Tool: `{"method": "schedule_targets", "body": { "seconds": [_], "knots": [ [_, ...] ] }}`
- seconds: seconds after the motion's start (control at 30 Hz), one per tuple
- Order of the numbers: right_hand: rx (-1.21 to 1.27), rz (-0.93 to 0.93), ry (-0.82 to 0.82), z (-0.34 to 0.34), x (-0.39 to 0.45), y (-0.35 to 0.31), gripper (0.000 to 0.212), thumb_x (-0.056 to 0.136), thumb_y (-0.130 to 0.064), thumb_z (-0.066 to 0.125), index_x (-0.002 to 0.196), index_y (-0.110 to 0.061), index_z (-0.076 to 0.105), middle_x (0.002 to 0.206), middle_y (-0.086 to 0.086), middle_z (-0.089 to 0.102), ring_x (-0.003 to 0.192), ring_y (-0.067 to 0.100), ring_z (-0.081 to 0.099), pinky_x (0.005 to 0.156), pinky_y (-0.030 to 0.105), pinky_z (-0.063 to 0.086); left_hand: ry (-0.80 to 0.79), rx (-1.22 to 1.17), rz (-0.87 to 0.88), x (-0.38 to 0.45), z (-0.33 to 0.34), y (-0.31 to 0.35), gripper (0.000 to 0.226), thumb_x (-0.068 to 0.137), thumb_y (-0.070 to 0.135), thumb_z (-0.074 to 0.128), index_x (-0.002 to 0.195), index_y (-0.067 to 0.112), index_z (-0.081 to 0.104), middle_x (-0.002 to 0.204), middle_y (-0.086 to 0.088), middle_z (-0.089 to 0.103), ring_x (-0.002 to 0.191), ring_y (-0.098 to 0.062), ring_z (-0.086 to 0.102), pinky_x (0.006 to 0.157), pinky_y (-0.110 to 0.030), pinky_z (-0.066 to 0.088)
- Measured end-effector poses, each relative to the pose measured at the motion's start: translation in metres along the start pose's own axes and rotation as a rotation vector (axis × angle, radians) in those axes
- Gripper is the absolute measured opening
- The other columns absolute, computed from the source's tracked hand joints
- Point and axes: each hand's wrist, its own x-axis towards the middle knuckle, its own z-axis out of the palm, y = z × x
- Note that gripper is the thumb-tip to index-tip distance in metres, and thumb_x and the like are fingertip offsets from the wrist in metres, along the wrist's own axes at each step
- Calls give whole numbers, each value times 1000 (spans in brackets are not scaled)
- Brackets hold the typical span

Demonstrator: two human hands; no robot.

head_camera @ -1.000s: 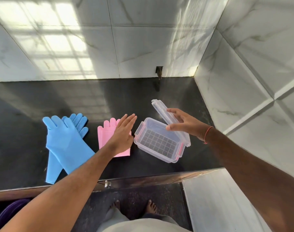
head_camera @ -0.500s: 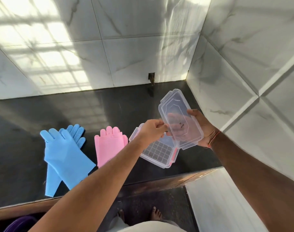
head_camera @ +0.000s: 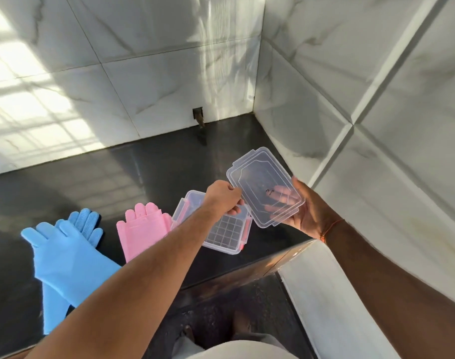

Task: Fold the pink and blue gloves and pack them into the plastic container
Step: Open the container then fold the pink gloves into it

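Observation:
The clear plastic container point(head_camera: 222, 235) stands open on the black counter, a grid insert at its bottom and red clips on its sides. Its clear lid point(head_camera: 262, 182) is held in the air above and right of it. My right hand point(head_camera: 306, 213) supports the lid from underneath, fingers showing through the plastic. My left hand point(head_camera: 222, 196) pinches the lid's left edge. The pink gloves point(head_camera: 142, 230) lie flat just left of the container, partly under my left forearm. A pair of blue gloves point(head_camera: 63, 257) lies crossed at the far left.
The black counter point(head_camera: 117, 177) sits in a corner of white marble walls point(head_camera: 324, 99), with a small wall outlet point(head_camera: 198, 115) at the back. The counter's front edge point(head_camera: 247, 273) runs below the container. My feet show on the floor beneath.
My left hand left the pink gloves and took the lid's left edge. My right hand lifted the lid off the container and holds it up to the right.

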Motion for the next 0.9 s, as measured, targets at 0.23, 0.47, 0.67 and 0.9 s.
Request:
{"method": "schedule_targets", "body": {
  "seconds": [0.23,0.47,0.67,0.9],
  "knots": [
    [-262,37,471,-13,-4,47,41,103,-40,68,124,-5,72,117,21,76,97,33,77,81,43,66,1,136,8,24,13,20,25,98,19,66,79,10,80,65,-2,79,51,-12,75,51,-20,60],
    [-498,49,610,-9,-4,55,44,105,-51,59,103,-10,74,95,15,78,85,30,77,84,44,67,-16,453,94,42,28,39,16,93,21,67,86,10,77,65,1,74,54,-13,71,53,-22,56],
    [-697,58,735,-16,-2,58,52,104,-55,56,91,-8,74,75,11,74,61,24,70,71,36,68,-26,692,123,51,41,36,23,96,42,69,103,20,67,90,3,66,89,-22,69,86,-37,60],
    [-793,114,783,-25,-1,69,50,104,-57,57,88,-12,74,80,9,77,64,28,78,73,43,70,-145,801,9,56,50,28,17,89,37,73,95,22,78,94,1,75,80,-17,67,78,-38,54]
  ]
}}
